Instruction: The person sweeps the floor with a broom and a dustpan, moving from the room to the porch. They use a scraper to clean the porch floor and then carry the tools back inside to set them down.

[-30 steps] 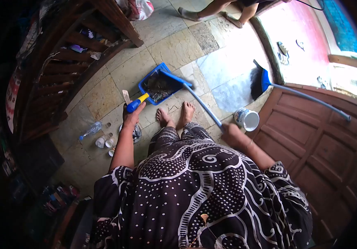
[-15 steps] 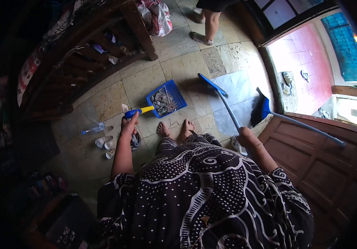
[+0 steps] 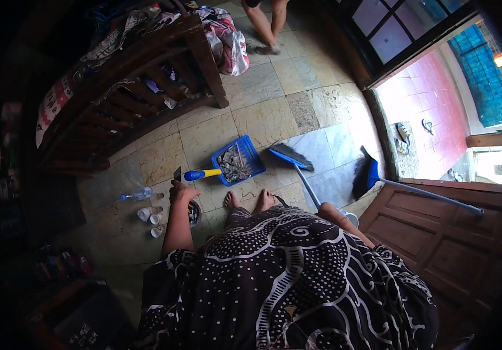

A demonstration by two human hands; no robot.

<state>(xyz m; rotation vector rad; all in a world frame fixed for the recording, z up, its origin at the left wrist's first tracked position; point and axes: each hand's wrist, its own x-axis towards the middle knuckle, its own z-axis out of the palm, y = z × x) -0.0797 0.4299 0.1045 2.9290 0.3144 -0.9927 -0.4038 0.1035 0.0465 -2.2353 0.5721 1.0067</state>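
crowding left hand (image 3: pixel 183 191), grip unclear: bottle (image 3: pixel 136 194), cups (image 3: pixel 144 214), dustpan (image 3: pixel 236 161) | right hand (image 3: pixel 328 210) is clamping broom (image 3: pixel 290 155) | tiled floor (image 3: pixel 262 122), wooden door (image 3: pixel 437 233)

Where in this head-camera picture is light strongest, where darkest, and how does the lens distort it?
Head view: strongest on the red outdoor floor, washed out; darkest left of the brown slatted wooden bench; fisheye bends the beige floor tiles and brown panelled door, corners black.

Debris-filled blue dustpan (image 3: pixel 238 163) lies flat beside a slanting blue broom (image 3: pixel 301 173).
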